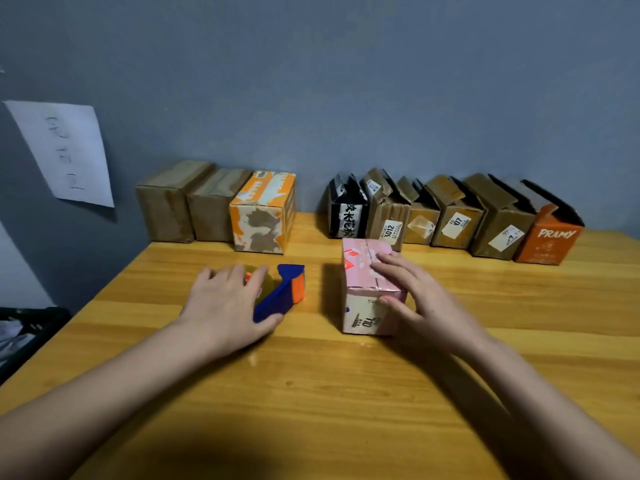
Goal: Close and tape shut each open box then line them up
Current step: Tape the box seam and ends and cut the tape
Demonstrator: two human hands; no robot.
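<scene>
A pink box (pixel 362 271) stands in the middle of the wooden table (pixel 311 393), its top flaps folded down. My right hand (pixel 412 299) rests on it, fingers flat on the top and thumb against its front right side. My left hand (pixel 225 306) lies over a blue and orange tape dispenser (pixel 282 292) to the left of the box, fingers curled around its roll. At the back left, three shut boxes (pixel 214 206) stand side by side. At the back right, several boxes (pixel 450 216) with raised flaps stand in a row.
A grey wall (pixel 346 81) runs just behind the boxes, with a white paper sheet (pixel 65 150) stuck to it at the left. A gap separates the two rows of boxes. The table's left edge drops to a dark bin (pixel 24 330) on the floor.
</scene>
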